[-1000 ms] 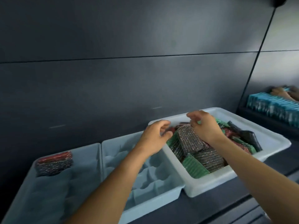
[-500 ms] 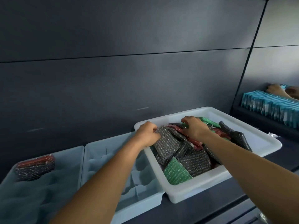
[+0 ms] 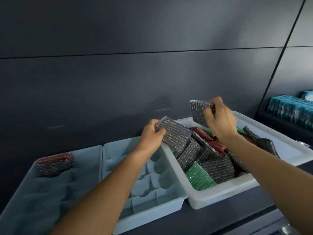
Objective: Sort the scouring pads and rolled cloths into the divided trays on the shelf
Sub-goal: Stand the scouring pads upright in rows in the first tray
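Left hand: the left hand, at centre frame, has its fingers curled and pinches the upper left corner of a grey scouring pad.
Left-hand pad: it slopes down to the right across the left rim of the white bin, with its lower edge against the pads heaped inside.
Right hand: the right hand, right of centre, has its fingers closed around a second grey pad; a sliver of red shows at the fingertips, and I cannot tell what it is.
Right-hand pad: it is held upright, clear of the heap, above the bin's far rim.
White bin: it sits on the dark shelf at lower right. It holds a loose heap of mostly grey pads, with red pads in the middle and a green pad leaning at the near side.
Middle tray: a pale blue divided tray stands just left of the bin, touching it. The left forearm crosses above its compartments.
Left tray: a second pale blue tray at lower left touches the middle one. A small stack of pads, red on top and grey below, fills its far left compartment.
Background: a dark panelled wall is behind, with rows of teal packets at the right edge.
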